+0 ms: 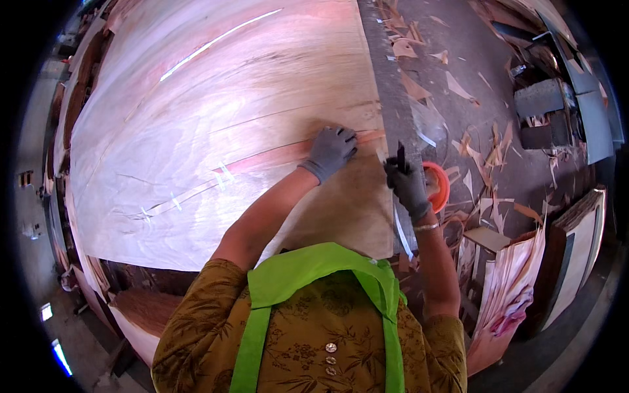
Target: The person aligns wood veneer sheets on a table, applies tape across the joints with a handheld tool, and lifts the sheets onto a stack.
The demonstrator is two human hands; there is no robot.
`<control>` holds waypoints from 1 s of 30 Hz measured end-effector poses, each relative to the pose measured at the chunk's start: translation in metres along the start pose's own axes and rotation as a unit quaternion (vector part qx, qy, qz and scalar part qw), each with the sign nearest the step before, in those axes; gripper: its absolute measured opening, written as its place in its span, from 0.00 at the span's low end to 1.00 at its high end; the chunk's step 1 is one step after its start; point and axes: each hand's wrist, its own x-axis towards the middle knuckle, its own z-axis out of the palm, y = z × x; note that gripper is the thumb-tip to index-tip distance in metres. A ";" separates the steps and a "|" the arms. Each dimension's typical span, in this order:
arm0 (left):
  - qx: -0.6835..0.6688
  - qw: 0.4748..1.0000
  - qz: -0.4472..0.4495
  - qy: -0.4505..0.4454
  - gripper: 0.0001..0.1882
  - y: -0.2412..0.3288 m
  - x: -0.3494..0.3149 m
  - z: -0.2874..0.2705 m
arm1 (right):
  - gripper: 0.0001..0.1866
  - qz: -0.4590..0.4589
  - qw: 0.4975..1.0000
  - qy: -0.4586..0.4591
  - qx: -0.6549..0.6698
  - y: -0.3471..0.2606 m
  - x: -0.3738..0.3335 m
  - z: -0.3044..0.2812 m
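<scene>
Resting on the broad pale wood sheet (196,131), my left hand (333,152), in a grey glove, lies back upward with its fingers bent together. Whether it pinches anything beneath the fingertips, I cannot tell. The palm side covers part of a long reddish band (268,158), which runs from just right of this hand away to its left, narrowing as it goes. (I cannot establish whether the band is a separate strip or an opening in the sheet.) Farther left of the same hand, short whitish strips (175,201) cross the narrow end of that line. Well beyond the hand, ahead and to its left, a bright slit (216,46) shows in the sheet.

My right hand (407,185), also gloved, is closed around a slim dark tool (401,157), whose tip points away from me. It is positioned just past the sheet's right edge; contact with that edge cannot be confirmed. A bracelet (427,227) circles the wrist. Immediately right of this hand, partly hidden by it, is an orange-red round container (440,187). Torn wood scraps (462,90) lie scattered beyond and right of it. Nearer me, right of the forearm, stand layered sheets (504,295).
</scene>
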 end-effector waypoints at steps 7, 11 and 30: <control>0.016 1.000 -0.026 0.004 0.09 -0.005 0.014 0.013 | 0.08 0.096 0.986 0.002 0.139 0.015 0.073 0.007; -0.040 0.998 -0.047 -0.006 0.08 0.002 0.018 0.008 | 0.08 0.169 0.976 0.015 0.134 0.017 0.079 0.001; -0.034 0.999 -0.029 0.024 0.13 -0.002 0.028 0.017 | 0.08 0.156 0.974 0.058 0.151 0.024 0.076 0.007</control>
